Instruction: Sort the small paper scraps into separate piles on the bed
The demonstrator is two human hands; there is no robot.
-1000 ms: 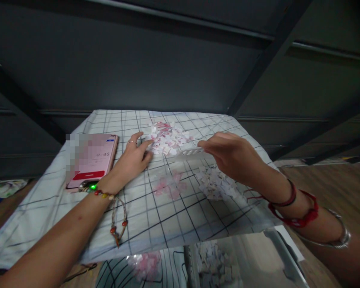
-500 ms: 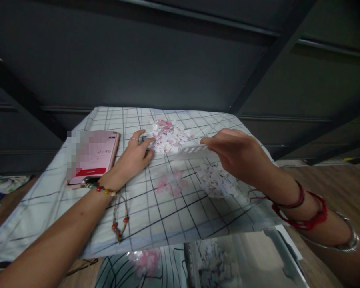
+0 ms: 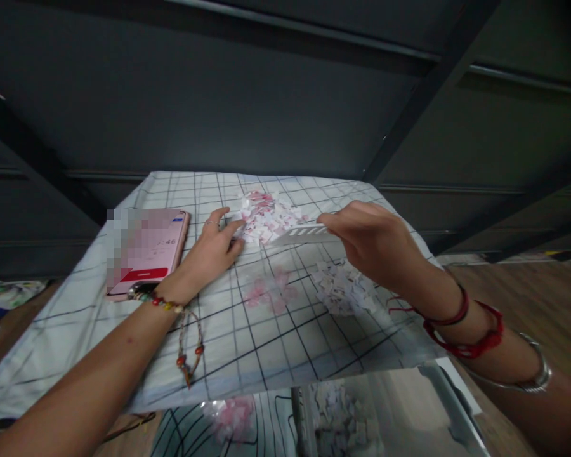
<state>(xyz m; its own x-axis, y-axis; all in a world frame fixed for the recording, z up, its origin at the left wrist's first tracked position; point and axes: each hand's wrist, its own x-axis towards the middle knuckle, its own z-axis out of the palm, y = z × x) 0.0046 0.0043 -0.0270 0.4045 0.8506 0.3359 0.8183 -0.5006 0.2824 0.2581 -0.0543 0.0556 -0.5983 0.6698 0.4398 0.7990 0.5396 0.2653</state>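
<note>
My right hand is closed on a white slotted plastic piece, whose far end meets the near right edge of a mixed pile of white and pink bits. At the left edge of that pile, my left hand rests with fingers spread and holds nothing. Closer to me, pink translucent bits lie on the checked cloth. A separate heap of white bits sits beneath my right wrist.
A pink phone lies left of my left hand. Below the table's front edge are a clear box with white bits inside and a pink clump on a patterned surface. A dark panelled wall stands behind the table.
The slotted piece has shifted slightly left and up against the mixed pile. My right forearm has moved a little left. My left hand stays in place.
</note>
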